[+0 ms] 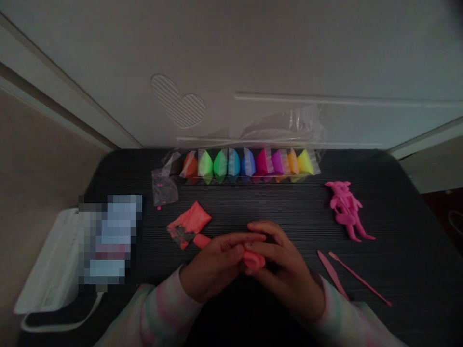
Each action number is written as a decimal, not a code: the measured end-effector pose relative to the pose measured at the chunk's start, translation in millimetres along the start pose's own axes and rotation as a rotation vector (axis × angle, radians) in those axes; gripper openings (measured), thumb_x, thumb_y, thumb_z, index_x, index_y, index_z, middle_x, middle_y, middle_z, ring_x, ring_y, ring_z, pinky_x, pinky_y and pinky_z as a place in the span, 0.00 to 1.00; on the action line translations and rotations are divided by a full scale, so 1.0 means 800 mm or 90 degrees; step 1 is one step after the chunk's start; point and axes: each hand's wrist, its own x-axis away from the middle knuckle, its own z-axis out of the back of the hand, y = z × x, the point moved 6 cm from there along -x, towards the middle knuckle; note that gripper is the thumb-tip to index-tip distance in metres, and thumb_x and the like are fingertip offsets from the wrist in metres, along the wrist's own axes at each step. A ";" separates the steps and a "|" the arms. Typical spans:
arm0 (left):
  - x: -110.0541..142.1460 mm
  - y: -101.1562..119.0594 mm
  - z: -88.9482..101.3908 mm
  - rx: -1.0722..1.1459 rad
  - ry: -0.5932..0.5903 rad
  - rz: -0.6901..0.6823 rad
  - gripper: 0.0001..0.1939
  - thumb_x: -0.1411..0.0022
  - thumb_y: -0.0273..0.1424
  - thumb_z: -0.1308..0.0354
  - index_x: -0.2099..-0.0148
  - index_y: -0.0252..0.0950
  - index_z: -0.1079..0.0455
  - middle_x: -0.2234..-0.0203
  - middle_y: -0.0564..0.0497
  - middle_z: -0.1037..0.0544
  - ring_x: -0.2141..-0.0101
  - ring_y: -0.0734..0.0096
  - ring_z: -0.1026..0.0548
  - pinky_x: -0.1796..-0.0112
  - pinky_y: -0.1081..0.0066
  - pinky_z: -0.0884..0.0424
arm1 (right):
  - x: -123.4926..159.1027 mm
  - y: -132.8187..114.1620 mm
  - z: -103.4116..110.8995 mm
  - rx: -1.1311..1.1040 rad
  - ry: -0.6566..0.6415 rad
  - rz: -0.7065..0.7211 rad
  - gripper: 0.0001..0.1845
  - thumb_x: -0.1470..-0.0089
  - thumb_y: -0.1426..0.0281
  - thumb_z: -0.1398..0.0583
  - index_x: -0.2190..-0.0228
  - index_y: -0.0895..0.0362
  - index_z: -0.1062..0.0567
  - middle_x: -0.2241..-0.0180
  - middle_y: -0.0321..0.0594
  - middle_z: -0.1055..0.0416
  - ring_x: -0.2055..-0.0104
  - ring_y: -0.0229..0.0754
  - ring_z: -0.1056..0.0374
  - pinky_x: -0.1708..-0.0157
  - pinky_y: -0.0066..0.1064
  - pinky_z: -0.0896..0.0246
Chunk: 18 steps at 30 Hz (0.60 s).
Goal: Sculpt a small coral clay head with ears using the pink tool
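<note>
A lump of coral modelling clay (pixel 254 260) is pinched between my hands near the front of the dark table. My left hand (pixel 213 265) presses it from the left with thumb and fingers. My right hand (pixel 289 270) curls its fingers around the other side. Just beyond my left hand lies a small separate piece of coral clay (pixel 201 241). It is beside an opened clear packet of coral clay (pixel 193 219). Parts of the held lump are hidden behind my fingers.
Wrapped clay packets (pixel 234 164) in many colours line the back of the table (pixel 253 200). A pink clay figure (pixel 345 209) lies at right, with a pink plastic knife (pixel 332 273) and thin stick tool (pixel 361 279) nearer. A blurred-out phone (pixel 115 241) lies left, with a cable (pixel 68 327).
</note>
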 end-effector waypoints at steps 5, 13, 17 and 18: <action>0.001 0.001 0.005 -0.020 0.027 0.000 0.14 0.61 0.26 0.35 0.66 0.35 0.27 0.76 0.52 0.24 0.75 0.77 0.28 0.72 0.78 0.35 | 0.002 -0.008 0.002 0.077 0.005 0.049 0.20 0.55 0.75 0.42 0.58 0.49 0.37 0.54 0.40 0.43 0.52 0.44 0.44 0.56 0.41 0.42; -0.002 0.008 0.007 -0.081 0.029 -0.063 0.16 0.64 0.18 0.36 0.70 0.36 0.30 0.83 0.59 0.29 0.81 0.85 0.33 0.78 0.83 0.40 | 0.006 -0.011 -0.001 0.208 0.024 0.100 0.20 0.58 0.79 0.42 0.60 0.51 0.34 0.56 0.41 0.42 0.54 0.44 0.43 0.57 0.39 0.42; -0.004 0.008 0.008 -0.116 0.023 -0.085 0.15 0.61 0.17 0.38 0.70 0.38 0.31 0.82 0.60 0.29 0.81 0.85 0.34 0.77 0.82 0.40 | 0.006 -0.011 -0.005 0.218 0.014 0.106 0.22 0.58 0.79 0.43 0.59 0.52 0.36 0.56 0.41 0.42 0.54 0.44 0.44 0.57 0.39 0.42; -0.004 0.008 0.009 -0.128 0.033 -0.088 0.13 0.61 0.18 0.38 0.70 0.37 0.30 0.81 0.59 0.29 0.80 0.85 0.34 0.76 0.81 0.40 | 0.006 -0.010 -0.006 0.216 0.014 0.105 0.22 0.58 0.79 0.43 0.58 0.52 0.36 0.55 0.41 0.42 0.53 0.44 0.44 0.56 0.40 0.42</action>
